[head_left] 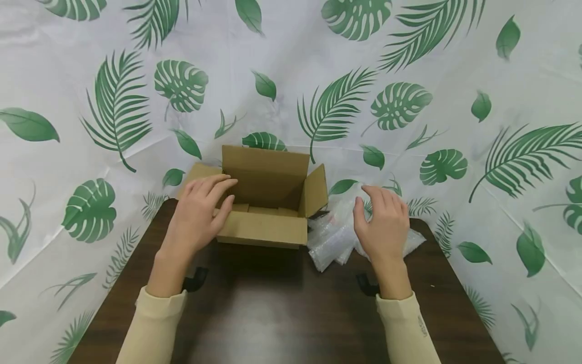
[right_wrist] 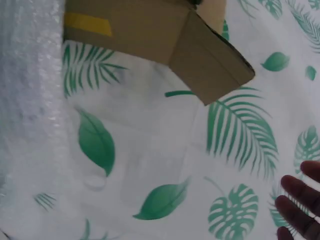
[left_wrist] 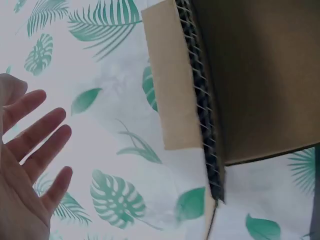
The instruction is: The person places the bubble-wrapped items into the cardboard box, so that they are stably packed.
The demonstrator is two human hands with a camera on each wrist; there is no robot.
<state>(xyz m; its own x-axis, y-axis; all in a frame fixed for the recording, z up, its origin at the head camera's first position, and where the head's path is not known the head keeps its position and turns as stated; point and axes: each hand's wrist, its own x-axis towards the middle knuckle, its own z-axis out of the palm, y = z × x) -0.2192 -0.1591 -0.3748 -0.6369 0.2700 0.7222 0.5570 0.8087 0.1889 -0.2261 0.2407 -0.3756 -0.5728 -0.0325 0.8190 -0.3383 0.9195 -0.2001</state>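
An open cardboard box (head_left: pixel 261 230) stands toward the back of the dark table, its flaps spread outward. Over its left flap I see my left hand (head_left: pixel 196 215), fingers loosely extended and holding nothing. In the left wrist view that hand (left_wrist: pixel 30 165) is apart from the box's cardboard (left_wrist: pixel 270 75). My right hand (head_left: pixel 385 222) hovers above crumpled bubble wrap (head_left: pixel 332 240) lying to the right of the box. Its fingers (right_wrist: pixel 300 192) are spread with nothing between them in the right wrist view, where bubble wrap (right_wrist: pixel 30 110) fills the left side.
A dark wooden table (head_left: pixel 263 313) reaches toward me. Behind and around it hangs a white cloth (head_left: pixel 282 121) printed with green leaves. Yellow tape (right_wrist: pixel 89 23) shows on the box's side. Black straps (head_left: pixel 196 279) are visible at both wrists.
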